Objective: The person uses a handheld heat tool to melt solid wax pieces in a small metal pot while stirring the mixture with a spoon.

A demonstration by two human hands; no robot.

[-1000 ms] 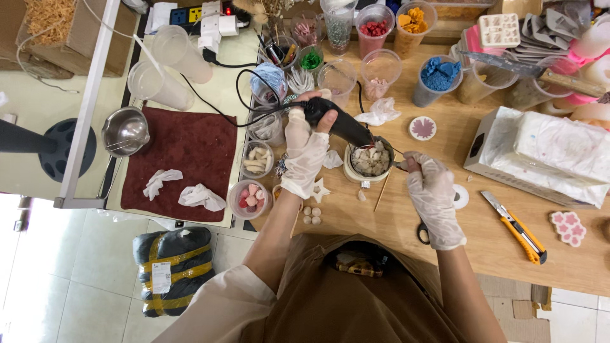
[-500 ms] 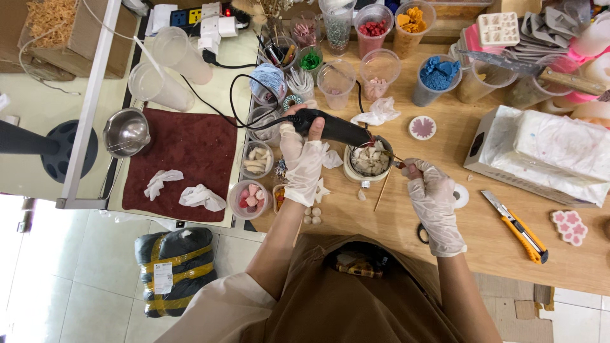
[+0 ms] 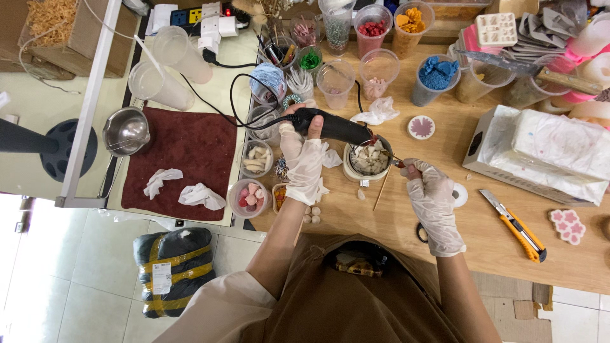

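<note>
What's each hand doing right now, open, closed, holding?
Left hand: closed around the black heat tool.
Right hand: pinching a thin tool over the small pot.

A black, yellow-taped bundle (image 3: 173,270) with a white label (image 3: 162,277) lies on the floor below the table.

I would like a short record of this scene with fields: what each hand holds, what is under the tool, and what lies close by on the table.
left hand: gloved, grips a black corded heat tool, nozzle over the bowl
right hand: gloved, pinches a thin metal tool at the bowl's rim
bowl: small, pale, filled with whitish chunks
wooden stick: lies on the table beside the bowl
utility knife: orange, right of the right hand
dark red mat: left side, two crumpled tissues on it
table: wooden
</note>
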